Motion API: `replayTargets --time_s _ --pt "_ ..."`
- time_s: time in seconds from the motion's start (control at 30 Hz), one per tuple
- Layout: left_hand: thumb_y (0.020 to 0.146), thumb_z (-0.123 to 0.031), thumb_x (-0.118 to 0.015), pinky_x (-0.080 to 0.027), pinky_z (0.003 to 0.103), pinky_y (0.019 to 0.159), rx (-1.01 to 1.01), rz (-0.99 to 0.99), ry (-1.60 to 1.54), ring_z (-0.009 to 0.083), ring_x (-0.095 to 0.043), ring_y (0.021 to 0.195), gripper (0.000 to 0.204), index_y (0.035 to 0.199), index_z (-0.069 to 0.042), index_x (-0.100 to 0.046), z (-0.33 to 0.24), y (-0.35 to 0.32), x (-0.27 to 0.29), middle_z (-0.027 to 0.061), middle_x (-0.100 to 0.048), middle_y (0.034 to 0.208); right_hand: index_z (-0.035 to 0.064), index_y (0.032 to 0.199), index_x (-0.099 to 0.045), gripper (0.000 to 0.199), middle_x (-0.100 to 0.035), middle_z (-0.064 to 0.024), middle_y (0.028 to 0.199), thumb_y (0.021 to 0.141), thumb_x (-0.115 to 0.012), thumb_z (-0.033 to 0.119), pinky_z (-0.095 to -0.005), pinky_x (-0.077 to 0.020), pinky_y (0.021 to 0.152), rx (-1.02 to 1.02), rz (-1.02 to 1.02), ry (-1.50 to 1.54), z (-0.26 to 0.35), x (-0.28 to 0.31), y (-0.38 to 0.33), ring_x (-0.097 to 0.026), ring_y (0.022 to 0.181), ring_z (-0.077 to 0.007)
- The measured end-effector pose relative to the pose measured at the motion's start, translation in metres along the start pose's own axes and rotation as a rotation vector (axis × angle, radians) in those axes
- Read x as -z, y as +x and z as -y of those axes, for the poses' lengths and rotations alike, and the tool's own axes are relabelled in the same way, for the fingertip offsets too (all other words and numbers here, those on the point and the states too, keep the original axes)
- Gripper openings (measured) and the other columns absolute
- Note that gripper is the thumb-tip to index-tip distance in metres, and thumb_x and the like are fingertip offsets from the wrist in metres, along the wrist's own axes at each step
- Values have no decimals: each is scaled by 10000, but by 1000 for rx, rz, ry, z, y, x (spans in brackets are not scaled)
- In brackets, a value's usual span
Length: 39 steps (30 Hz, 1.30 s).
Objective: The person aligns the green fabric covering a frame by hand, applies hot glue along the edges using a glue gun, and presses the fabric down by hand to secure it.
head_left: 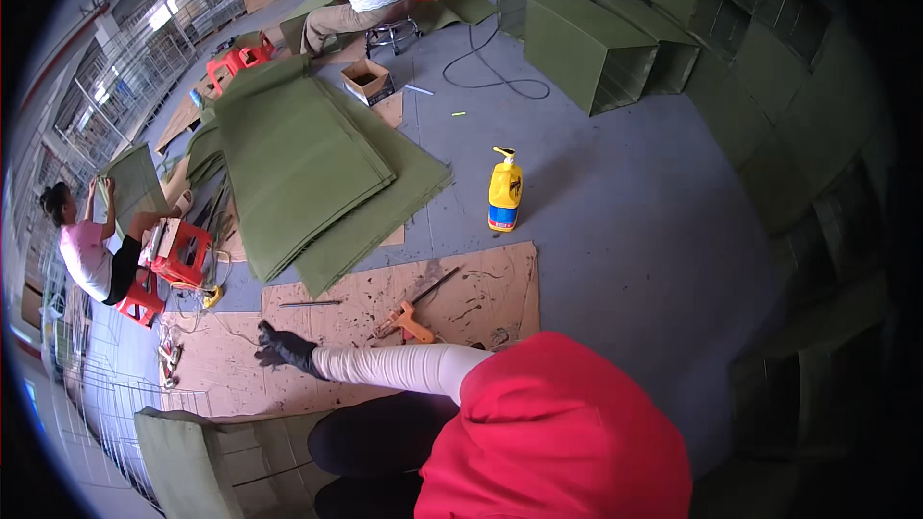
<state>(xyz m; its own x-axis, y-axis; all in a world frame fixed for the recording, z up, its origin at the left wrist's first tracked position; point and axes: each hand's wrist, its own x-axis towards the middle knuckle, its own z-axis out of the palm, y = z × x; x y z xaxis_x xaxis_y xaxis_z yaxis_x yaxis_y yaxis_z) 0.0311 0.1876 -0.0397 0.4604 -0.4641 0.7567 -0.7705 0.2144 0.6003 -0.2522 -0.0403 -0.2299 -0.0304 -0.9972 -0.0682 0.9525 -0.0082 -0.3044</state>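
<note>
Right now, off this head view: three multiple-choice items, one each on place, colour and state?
1. The orange glue gun lies: A on the cardboard; B on a stool; C in a box.
2. The stacked sheets are: A red; B olive green; C white.
3. The yellow bottle is: A tipped over; B upright; C held.

Key: A, the gun rests on the brown board near the gloved hand. B, the whole stack is olive. B, it stands on its base on the grey floor, nobody touching it.
</note>
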Motion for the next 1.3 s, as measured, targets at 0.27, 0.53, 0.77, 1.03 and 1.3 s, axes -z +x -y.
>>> replayTargets --time_s 0.27,0.53,0.77,1.03,1.3 --pt "1045 -200 -354 -351 385 1070 -25 637 -589 297 -462 1275 418 1363 52 -454 -108 -74 -112 190 -487 1381 110 1426 -351 735 -601 -150 1265 929 -439 644 -409 -432 1020 -27 283 -34 -3 -126 -66 -609 1112 -272" --pt "959 -79 -410 -314 382 1089 -7 961 -756 277 -472 1255 410 1336 68 -477 -167 -147 -121 176 -507 1356 118 1404 -388 623 -548 -188 1332 982 -376 577 -374 -467 989 325 398 277 21 -19 -33 -591 1160 -327" --pt "999 -153 -488 -350 357 1073 658 949 -1046 256 -464 1274 438 1374 64 -420 -128 -118 -125 174 -437 1426 18 1385 -393 622 -628 -169 1137 988 -456 493 -384 -450 1023 233 93 131 73 -145 -130 -620 1049 -247" --pt "937 -35 -477 -449 342 948 995 893 -1202 252 -565 1124 415 1345 35 -454 -109 -145 -135 137 -581 1244 50 1438 -375 748 -493 -137 1371 965 -293 624 -431 -339 1082 230 190 71 77 -152 -130 -463 1271 -277" --pt "960 -69 -493 -435 337 991 556 1024 -847 225 -549 1163 475 1401 71 -385 -117 -120 -96 169 -537 1323 24 1367 -438 697 -486 -84 1073 964 -362 588 -426 -419 981 163 221 2 71 -125 -105 -490 1013 -223"
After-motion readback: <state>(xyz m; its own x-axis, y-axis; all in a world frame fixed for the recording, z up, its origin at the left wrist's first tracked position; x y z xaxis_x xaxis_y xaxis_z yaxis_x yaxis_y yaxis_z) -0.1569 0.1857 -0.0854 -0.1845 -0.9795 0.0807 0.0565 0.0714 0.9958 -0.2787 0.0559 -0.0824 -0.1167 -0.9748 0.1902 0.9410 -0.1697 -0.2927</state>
